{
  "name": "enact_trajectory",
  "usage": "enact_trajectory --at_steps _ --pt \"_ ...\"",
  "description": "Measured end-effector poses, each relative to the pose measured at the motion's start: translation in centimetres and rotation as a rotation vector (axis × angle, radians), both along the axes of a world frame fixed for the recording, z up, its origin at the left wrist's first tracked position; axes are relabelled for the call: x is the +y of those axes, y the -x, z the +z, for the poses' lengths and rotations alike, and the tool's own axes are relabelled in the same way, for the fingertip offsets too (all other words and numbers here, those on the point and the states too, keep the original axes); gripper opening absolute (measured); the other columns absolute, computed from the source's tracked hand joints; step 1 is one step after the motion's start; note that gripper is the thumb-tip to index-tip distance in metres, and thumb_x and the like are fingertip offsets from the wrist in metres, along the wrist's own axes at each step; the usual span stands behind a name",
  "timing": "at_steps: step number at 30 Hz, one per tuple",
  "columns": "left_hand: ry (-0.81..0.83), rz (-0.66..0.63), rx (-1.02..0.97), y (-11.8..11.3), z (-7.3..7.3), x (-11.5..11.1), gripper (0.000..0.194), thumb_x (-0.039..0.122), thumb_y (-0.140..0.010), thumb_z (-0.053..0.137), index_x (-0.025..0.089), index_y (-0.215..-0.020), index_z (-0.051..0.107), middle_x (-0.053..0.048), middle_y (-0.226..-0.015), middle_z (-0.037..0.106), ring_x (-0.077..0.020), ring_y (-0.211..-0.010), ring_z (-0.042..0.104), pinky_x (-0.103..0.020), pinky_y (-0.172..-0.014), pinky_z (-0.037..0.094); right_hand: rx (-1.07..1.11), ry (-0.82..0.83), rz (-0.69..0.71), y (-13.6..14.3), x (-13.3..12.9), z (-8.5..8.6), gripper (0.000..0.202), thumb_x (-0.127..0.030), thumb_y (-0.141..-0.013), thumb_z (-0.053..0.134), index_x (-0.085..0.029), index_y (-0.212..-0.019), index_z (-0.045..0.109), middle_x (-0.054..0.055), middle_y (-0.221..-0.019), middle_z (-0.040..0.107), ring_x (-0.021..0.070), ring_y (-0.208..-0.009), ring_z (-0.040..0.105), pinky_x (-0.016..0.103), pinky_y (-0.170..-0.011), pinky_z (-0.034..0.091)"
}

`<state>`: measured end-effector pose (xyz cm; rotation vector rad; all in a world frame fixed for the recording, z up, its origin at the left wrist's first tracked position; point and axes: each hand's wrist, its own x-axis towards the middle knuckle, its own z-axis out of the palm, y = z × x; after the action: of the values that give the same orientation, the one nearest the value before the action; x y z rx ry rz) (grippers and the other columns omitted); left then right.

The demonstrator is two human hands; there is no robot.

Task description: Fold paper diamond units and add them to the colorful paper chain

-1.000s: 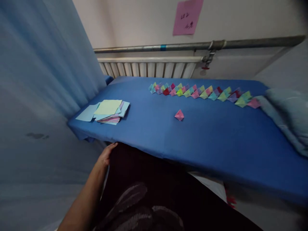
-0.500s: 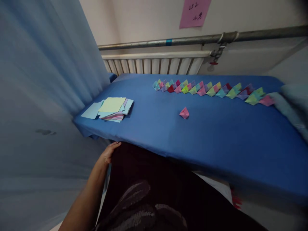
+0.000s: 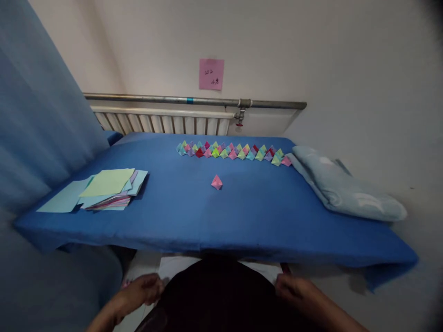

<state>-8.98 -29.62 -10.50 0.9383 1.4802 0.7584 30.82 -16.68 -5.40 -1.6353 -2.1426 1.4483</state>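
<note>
Near middle of blue cloth [image 3: 180, 212], 1 pink origami piece [image 3: 217, 182], folded to points, set apart. Behind, multicolored origami pieces [image 3: 232, 154], closely packed in long, staggered band. At left, untidy stack of paper sheets [image 3: 114, 201], lying flat, 1 pale green sheet [image 3: 107, 182] uppermost.

At twelve o'clock, a pale wall [image 3: 270, 50] rises above a radiator [image 3: 162, 123] and metal pipe [image 3: 138, 98]; a blue curtain [image 3: 38, 92] hangs toward nine o'clock.
</note>
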Motion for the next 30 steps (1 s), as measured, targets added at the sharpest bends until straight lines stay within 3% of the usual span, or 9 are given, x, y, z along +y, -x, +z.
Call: enact_trajectory --at_steps 2,5,7,8,12,16,20,25,30 --pt "0.012 -0.198 -0.073 0.0 3.8 2.5 0.02 0.05 -0.073 0.07 0.03 -0.072 0.072 -0.001 -0.068 0.068 -0.0178 -0.064 0.057 -0.032 -0.065 0.05 0.15 0.056 0.011 1.9 1.5 1.5 0.024 -0.042 -0.081 0.051 -0.025 -0.065 0.055 -0.001 -0.056 0.051 0.0159 -0.053 0.051 0.031 -0.056 0.041" --pt "-0.212 -0.099 0.021 -0.7 8.5 8.2 0.021 0.045 -0.075 0.067 0.024 -0.074 0.069 -0.001 -0.066 0.065 -0.0167 -0.063 0.056 -0.029 -0.064 0.048 0.267 -0.18 -0.121 5.1 4.1 4.0 0.025 -0.044 -0.081 0.05 -0.023 -0.069 0.054 -0.002 -0.06 0.05 0.014 -0.056 0.048 0.027 -0.057 0.04" --pt "-0.286 -0.015 0.073 -1.5 9.9 13.1 0.019 0.04 -0.073 0.066 0.021 -0.07 0.065 0.0 -0.066 0.061 -0.0147 -0.064 0.054 -0.026 -0.065 0.045 0.322 -0.34 -0.16 7.2 6.7 4.8 0.02 -0.041 -0.079 0.052 -0.022 -0.073 0.057 -0.002 -0.063 0.052 0.0141 -0.061 0.048 0.027 -0.062 0.041" --pt "-0.327 0.09 0.159 -1.9 10.0 15.6 0.017 0.036 -0.073 0.064 0.02 -0.067 0.062 0.0 -0.064 0.059 -0.0139 -0.06 0.052 -0.026 -0.062 0.044 0.347 -0.389 -0.16 8.1 8.3 4.8 0.018 -0.039 -0.077 0.053 -0.022 -0.074 0.058 -0.002 -0.064 0.053 0.0141 -0.062 0.048 0.027 -0.062 0.041" --pt "-0.358 0.144 0.268 -2.9 8.8 24.5 0.008 0.023 -0.074 0.058 0.019 -0.068 0.057 0.002 -0.061 0.054 -0.0126 -0.057 0.049 -0.024 -0.058 0.04 0.408 -0.48 -0.176 11.3 15.1 3.5 0.013 -0.032 -0.074 0.054 -0.021 -0.077 0.059 -0.001 -0.07 0.056 0.0142 -0.067 0.05 0.027 -0.065 0.041" --pt "-0.359 0.108 0.378 -3.5 7.7 30.0 0.008 0.018 -0.07 0.061 0.019 -0.063 0.057 0.003 -0.056 0.052 -0.0122 -0.054 0.046 -0.024 -0.056 0.035 0.428 -0.408 -0.161 13.9 21.1 1.9 0.009 -0.027 -0.068 0.053 -0.021 -0.074 0.058 -0.002 -0.068 0.055 0.0128 -0.063 0.049 0.026 -0.062 0.04" --pt "-0.369 -0.015 0.453 -4.3 7.3 32.3 0.005 0.017 -0.065 0.064 0.018 -0.063 0.06 0.002 -0.058 0.057 -0.0132 -0.056 0.05 -0.025 -0.057 0.035 0.45 -0.356 -0.113 15.9 24.9 0.7 0.014 -0.026 -0.065 0.059 -0.02 -0.077 0.057 -0.004 -0.069 0.055 0.0113 -0.063 0.049 0.025 -0.062 0.042" --pt "-0.432 -0.127 0.592 -4.8 6.9 32.7 0.005 0.022 -0.067 0.066 0.019 -0.069 0.063 0.001 -0.065 0.058 -0.0142 -0.06 0.049 -0.027 -0.059 0.035 0.494 -0.333 -0.016 16.7 26.1 0.0 0.02 -0.019 -0.062 0.065 -0.019 -0.083 0.062 -0.003 -0.081 0.056 0.0113 -0.072 0.053 0.025 -0.07 0.045" --pt "-0.482 -0.183 0.709 -5.2 6.4 32.4 0.014 0.031 -0.073 0.068 0.02 -0.069 0.061 0.0 -0.071 0.055 -0.0161 -0.067 0.049 -0.028 -0.064 0.036 0.403 -0.597 0.151 17.2 25.8 -0.5 0.008 -0.012 -0.073 0.062 -0.018 -0.077 0.062 -0.001 -0.082 0.059 0.0129 -0.08 0.054 0.027 -0.076 0.042"
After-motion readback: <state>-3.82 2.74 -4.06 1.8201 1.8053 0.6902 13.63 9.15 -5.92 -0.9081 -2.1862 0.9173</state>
